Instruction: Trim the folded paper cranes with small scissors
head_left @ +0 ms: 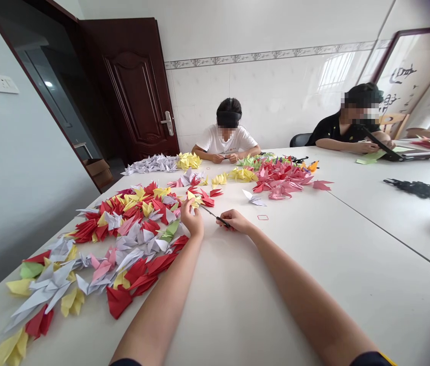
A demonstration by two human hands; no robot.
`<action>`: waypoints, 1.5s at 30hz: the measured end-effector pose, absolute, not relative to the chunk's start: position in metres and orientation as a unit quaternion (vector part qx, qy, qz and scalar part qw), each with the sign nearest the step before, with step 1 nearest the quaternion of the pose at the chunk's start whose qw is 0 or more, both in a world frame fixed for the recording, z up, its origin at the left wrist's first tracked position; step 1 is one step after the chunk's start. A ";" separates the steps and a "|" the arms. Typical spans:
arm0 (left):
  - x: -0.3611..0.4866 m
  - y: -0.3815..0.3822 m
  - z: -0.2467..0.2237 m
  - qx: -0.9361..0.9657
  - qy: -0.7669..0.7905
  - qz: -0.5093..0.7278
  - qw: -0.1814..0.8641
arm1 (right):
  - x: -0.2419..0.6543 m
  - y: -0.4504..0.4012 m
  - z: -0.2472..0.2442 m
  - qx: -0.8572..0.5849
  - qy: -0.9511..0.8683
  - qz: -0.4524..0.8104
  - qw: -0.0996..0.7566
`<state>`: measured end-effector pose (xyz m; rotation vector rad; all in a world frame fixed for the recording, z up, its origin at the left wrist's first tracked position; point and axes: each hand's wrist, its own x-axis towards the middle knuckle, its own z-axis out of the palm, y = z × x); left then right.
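My left hand is closed on a small yellow folded paper piece, at the right edge of a large pile of folded paper. My right hand is wrapped round the black handle of a thin tool, which looks like scissors. Its narrow tip points left toward the yellow paper; whether they touch is too small to tell. Just beyond my hands lie red folded papers and a white folded piece.
The multicoloured pile spreads over the white table's left side. Pink pieces lie beyond my right hand. A black bundle rests at the right. Several people sit across the table, one handling green paper.
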<state>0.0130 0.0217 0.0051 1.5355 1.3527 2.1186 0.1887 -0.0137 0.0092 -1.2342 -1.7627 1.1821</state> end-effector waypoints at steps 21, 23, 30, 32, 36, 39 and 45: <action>0.013 0.027 0.000 0.493 0.462 0.724 0.137 | 0.186 -0.016 0.014 -0.492 -0.684 0.429 0.324; 0.014 0.027 0.001 0.484 0.462 0.727 0.156 | 0.185 -0.016 0.013 -0.493 -0.689 0.418 0.327; 0.010 0.029 0.003 0.425 0.487 0.735 0.202 | 0.185 -0.015 0.010 -0.493 -0.679 0.425 0.339; 0.009 0.032 0.002 0.396 0.513 0.730 0.218 | 0.185 -0.015 0.010 -0.487 -0.674 0.434 0.346; 0.010 0.034 0.002 0.371 0.510 0.727 0.271 | 0.185 -0.015 0.010 -0.479 -0.664 0.443 0.366; 0.011 0.033 0.005 0.353 0.458 0.743 0.336 | 0.186 -0.015 0.009 -0.475 -0.673 0.431 0.368; 0.006 0.031 0.010 0.284 0.476 0.757 0.346 | 0.185 -0.017 0.012 -0.485 -0.686 0.413 0.351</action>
